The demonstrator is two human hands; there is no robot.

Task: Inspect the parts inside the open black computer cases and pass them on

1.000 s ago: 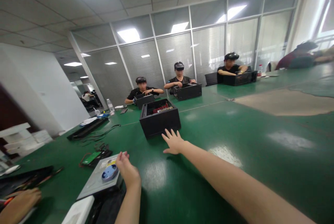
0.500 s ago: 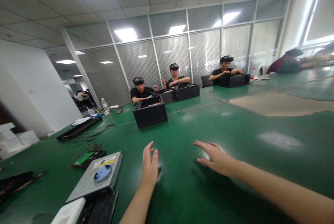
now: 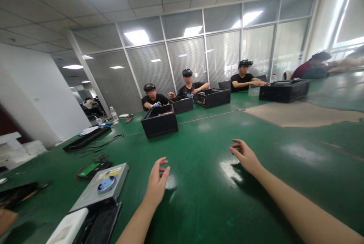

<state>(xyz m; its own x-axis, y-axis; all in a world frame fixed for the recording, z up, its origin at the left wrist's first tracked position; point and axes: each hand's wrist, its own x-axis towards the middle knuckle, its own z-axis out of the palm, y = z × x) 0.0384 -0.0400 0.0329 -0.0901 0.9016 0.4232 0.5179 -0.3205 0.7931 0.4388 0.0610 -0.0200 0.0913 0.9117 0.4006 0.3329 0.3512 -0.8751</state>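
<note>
Green tabletop (image 3: 199, 168) below, left hand (image 3: 157, 179) and right hand (image 3: 247, 157) raised apart, each grip empty, loosely spread.

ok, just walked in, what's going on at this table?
The wearer's left hand and right hand are empty, held apart over the green table. A silver drive with a blue round piece on top lies at left. Across the table, three people in headsets sit at open black boxes; one reaches out to a box.
</note>
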